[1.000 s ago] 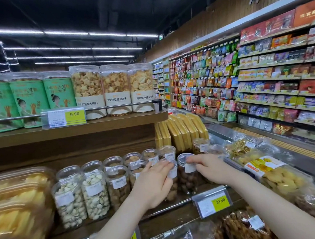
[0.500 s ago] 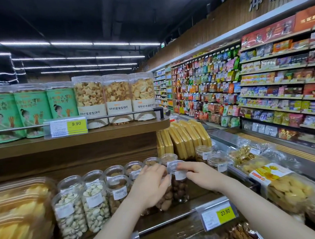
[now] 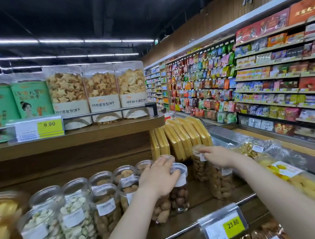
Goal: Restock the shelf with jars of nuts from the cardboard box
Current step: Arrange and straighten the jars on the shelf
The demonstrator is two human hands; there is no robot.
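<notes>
The person's left hand [image 3: 158,177] curls over the lid of a dark nut jar [image 3: 179,187] standing on the wooden shelf [image 3: 200,212], fingers grasping its top. Just left of it, partly hidden by the wrist, stands a jar of paler nuts [image 3: 160,208]. The right hand [image 3: 218,156] reaches farther right, fingers stretched flat and relaxed on the lid of an almond jar [image 3: 200,165]; a second almond jar [image 3: 221,184] stands nearer. More jars [image 3: 76,220] line the shelf to the left. A yellow price tag [image 3: 233,225] hangs on the near rail.
</notes>
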